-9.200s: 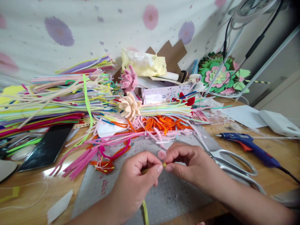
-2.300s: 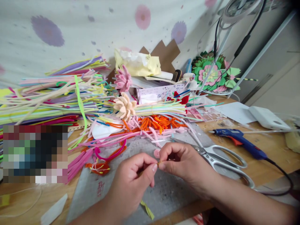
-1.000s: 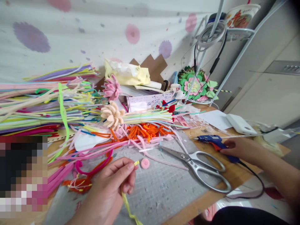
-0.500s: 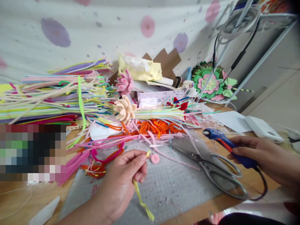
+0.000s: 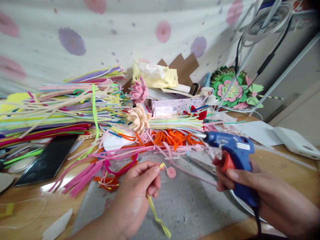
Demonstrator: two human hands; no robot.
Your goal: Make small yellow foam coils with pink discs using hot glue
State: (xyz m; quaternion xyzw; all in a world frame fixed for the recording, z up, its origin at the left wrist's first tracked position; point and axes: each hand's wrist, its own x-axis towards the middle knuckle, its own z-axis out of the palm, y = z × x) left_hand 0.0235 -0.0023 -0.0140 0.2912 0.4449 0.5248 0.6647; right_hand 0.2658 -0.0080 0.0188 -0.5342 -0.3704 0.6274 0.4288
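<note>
Between the thumb and fingers of my left hand (image 5: 140, 196) is a thin yellow ribbon (image 5: 158, 218), its loose tail hanging down over the grey cutting mat (image 5: 192, 206). At the pinched end a small pink coil (image 5: 171, 172) sticks out on a short pale stem. My right hand (image 5: 252, 183) is wrapped around a blue hot glue gun (image 5: 236, 150) with an orange trigger. Its nozzle points left, apart from the ribbon. Behind the glue gun, large metal scissors (image 5: 203, 165) lie partly hidden on the mat.
Bundles of coloured pipe cleaners (image 5: 62, 110) are heaped at the left. A black phone (image 5: 48, 160) lies in front of them. Orange fuzzy pieces (image 5: 170, 138), a beige fuzzy flower (image 5: 138, 118) and a pink one (image 5: 139, 90) sit behind the mat. A white box-shaped device (image 5: 297, 141) is at the right.
My right hand has raised the glue gun and brought it left and nearer, its nozzle now over the scissors' far end. My left hand keeps its pinch. The view has shifted slightly.
</note>
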